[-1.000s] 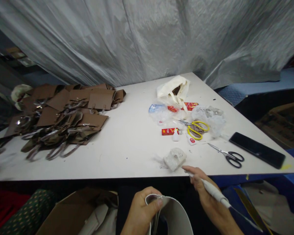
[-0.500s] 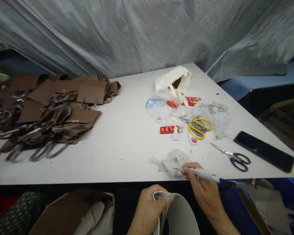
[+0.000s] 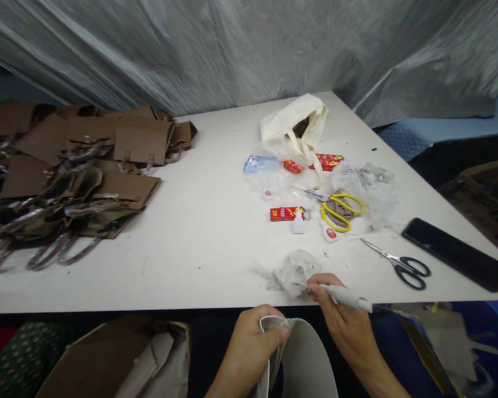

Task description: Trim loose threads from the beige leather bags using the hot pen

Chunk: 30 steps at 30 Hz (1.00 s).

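Observation:
My left hand (image 3: 255, 342) pinches the folded upper edge of a pale grey sheet-like piece (image 3: 309, 359), which hangs in a curve below the table's front edge. Between the fingers of my right hand (image 3: 342, 315) is a white pen-like tool (image 3: 346, 297), its rear end pointing right. The tool's front end is at a crumpled clear plastic bag (image 3: 296, 273) near the table edge. Black-handled scissors (image 3: 398, 263) lie right of that bag. Farther back are yellow-handled scissors (image 3: 340, 211), a red box (image 3: 286, 214) and small white bottles (image 3: 298, 222).
Brown bags (image 3: 136, 190) are piled on the left of the white table (image 3: 207, 221). A cream cloth bag (image 3: 280, 124) stands at the back, a black phone (image 3: 454, 254) lies at the right. Below the edge is an open carton (image 3: 103, 354).
The view has shifted slightly, so the brown bags appear farther left and the tabletop items a little higher. Both hands keep their holds, with the right hand's tool still at the plastic bag.

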Each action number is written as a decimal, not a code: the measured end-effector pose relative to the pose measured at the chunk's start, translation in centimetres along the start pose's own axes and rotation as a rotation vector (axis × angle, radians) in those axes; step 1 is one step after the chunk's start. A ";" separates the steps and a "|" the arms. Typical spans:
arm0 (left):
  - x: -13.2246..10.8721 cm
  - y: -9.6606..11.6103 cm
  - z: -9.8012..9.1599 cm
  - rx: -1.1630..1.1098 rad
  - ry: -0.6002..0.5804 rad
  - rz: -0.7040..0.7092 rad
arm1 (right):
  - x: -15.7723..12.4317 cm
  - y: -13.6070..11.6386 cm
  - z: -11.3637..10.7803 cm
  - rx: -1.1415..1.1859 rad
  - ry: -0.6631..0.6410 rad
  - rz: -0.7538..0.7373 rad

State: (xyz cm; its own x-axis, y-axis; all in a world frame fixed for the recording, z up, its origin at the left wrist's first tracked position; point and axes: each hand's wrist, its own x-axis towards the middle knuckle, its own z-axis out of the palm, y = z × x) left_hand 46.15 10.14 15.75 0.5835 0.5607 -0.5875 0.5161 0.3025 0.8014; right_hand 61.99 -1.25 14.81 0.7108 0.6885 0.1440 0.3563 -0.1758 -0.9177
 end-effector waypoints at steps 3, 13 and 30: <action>0.0 0.2 0.0 0.022 -0.010 0.006 | 0.0 0.2 -0.1 0.008 -0.014 -0.009; -0.7 0.9 0.4 0.093 -0.021 0.004 | -1.6 0.6 -0.4 0.349 -0.197 0.242; -1.4 1.1 1.4 0.058 -0.053 -0.030 | -2.1 1.4 -0.4 0.385 -0.397 0.328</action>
State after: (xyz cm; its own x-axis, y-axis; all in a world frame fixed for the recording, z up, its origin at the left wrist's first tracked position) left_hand 46.76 8.61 17.28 0.5985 0.5103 -0.6175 0.5686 0.2723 0.7762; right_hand 61.23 -3.22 13.36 0.4412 0.8627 -0.2472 -0.1373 -0.2074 -0.9686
